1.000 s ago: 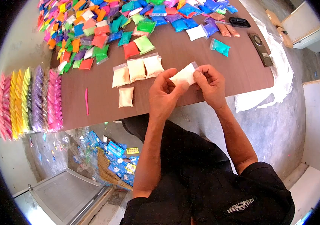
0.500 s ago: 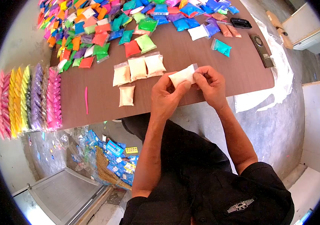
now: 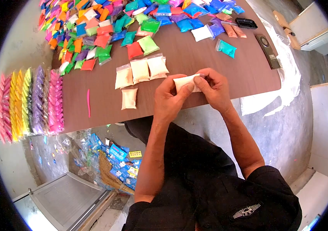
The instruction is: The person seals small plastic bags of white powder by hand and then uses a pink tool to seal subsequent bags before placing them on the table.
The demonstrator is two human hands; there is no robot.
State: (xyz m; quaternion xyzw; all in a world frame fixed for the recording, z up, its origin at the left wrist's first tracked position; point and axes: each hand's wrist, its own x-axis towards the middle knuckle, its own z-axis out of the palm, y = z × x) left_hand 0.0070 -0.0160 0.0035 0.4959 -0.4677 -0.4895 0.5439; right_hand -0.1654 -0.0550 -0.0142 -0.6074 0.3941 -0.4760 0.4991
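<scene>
Between both hands, above the near edge of the brown table [image 3: 106,82], is a small cream-coloured plastic packet [image 3: 183,81]. My left hand [image 3: 168,96] grips its left side, thumb pressed on the front. At the other end, my right hand [image 3: 215,89] pinches the packet, with its thumb over the front and fingers behind. To the left lie matching cream packets: a row of three, with one [image 3: 123,77] at its left end, and a single packet [image 3: 129,98] nearer the table's edge.
A heap of colourful packets [image 3: 102,40] covers the far side. A pink plastic stick [image 3: 88,102] lies at left, near twisted coloured strips [image 3: 37,100]. A teal packet [image 3: 225,48], a black tray [image 3: 246,23] and a dark oblong device [image 3: 267,52] sit at right. A broom [image 3: 112,173] is below.
My right thumb has moved left and down onto the packet's face, and the right fingers now cover its clear end strip. The packet sits a little more level.
</scene>
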